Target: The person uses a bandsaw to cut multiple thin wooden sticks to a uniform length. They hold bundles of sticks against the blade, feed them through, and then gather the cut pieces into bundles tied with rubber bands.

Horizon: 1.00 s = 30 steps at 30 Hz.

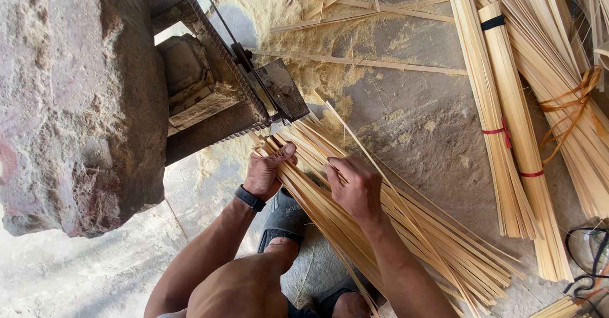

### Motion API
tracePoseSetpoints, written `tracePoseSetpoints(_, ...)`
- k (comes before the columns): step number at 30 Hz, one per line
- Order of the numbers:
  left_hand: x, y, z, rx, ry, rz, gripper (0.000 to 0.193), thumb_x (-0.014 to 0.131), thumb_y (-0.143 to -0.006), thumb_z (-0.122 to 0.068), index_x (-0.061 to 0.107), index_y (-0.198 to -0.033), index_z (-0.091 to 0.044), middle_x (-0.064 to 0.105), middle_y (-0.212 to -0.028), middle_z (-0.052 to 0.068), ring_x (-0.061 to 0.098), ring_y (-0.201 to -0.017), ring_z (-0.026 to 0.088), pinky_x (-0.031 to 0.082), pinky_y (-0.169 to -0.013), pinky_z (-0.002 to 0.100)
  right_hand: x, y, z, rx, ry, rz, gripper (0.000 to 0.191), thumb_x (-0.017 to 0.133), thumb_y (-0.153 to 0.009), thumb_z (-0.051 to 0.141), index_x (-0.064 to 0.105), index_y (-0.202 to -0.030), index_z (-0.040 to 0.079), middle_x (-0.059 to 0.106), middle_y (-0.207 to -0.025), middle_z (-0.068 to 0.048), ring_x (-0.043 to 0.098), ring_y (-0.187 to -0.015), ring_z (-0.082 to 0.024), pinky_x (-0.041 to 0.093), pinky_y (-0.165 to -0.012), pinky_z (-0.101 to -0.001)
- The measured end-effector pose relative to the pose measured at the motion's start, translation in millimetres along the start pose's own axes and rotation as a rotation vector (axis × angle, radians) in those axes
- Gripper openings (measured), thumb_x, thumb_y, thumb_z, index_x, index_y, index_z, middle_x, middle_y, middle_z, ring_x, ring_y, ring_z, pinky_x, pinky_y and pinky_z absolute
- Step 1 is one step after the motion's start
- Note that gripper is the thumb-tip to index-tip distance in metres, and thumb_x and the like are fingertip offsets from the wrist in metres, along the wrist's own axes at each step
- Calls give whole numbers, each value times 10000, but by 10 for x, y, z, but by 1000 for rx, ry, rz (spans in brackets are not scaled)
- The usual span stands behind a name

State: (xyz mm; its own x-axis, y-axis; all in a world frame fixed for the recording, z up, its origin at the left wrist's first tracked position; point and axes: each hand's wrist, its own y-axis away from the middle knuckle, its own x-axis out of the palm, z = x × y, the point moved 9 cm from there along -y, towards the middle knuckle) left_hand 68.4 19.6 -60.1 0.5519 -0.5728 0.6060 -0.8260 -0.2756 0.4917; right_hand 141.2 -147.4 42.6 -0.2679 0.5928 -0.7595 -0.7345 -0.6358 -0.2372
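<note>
A loose sheaf of thin pale bamboo strips [406, 223] lies slantwise across the concrete floor in front of me, its upper ends by a metal cutting blade [254, 77] fixed to a rusty frame. My left hand [269, 169], with a dark band on the wrist, grips the upper ends of the strips near the blade. My right hand [355, 188] rests on the sheaf a little lower, fingers curled over several strips. My knee and a foot in a grey sandal [282, 220] sit under the strips.
A big rough stone block [76, 96] fills the left side. Tied bundles of bamboo strips [517, 159] lie at the right, bound with red and orange bands. Sawdust and stray strips [355, 10] cover the floor at the top. A black cable [587, 254] lies at the lower right.
</note>
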Motion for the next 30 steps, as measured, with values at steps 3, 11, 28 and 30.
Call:
tracePoseSetpoints(3, 68, -10, -16, 13, -59, 31, 183, 837, -867, -153, 729, -965, -43, 705, -822, 57, 691, -746, 166, 612, -659, 341, -144, 247, 30, -121, -11, -76, 288, 632, -1008, 200, 694, -1149, -43, 709, -924, -154, 712, -738, -218, 582, -573, -256)
tracePoseSetpoints(11, 235, 12, -70, -5, 109, 131, 234, 782, -931, -136, 652, -1092, -27, 739, -1016, 140, 717, -879, 204, 626, -846, 398, 317, 162, -110, 9, -137, -54, 190, 647, -1038, 54, 712, -1153, -82, 713, -840, -138, 703, -616, -147, 565, -436, -193)
tracePoseSetpoints(28, 42, 42, -60, 28, -44, 26, 276, 798, -869, -33, 723, -1123, 45, 766, -1076, 194, 756, -960, 255, 652, -869, 417, 392, -86, -18, 120, -53, 94, 223, 655, -1004, 66, 720, -1155, -84, 708, -835, -137, 655, -514, -142, 509, -348, -251)
tracePoseSetpoints(30, 22, 60, -43, -14, -90, -39, 270, 814, -843, -43, 754, -1088, 54, 776, -1024, 206, 765, -886, 268, 656, -794, 409, 169, 49, -95, 93, -24, 82, 221, 647, -1004, 83, 732, -1142, -67, 721, -857, -137, 671, -565, -155, 533, -394, -263)
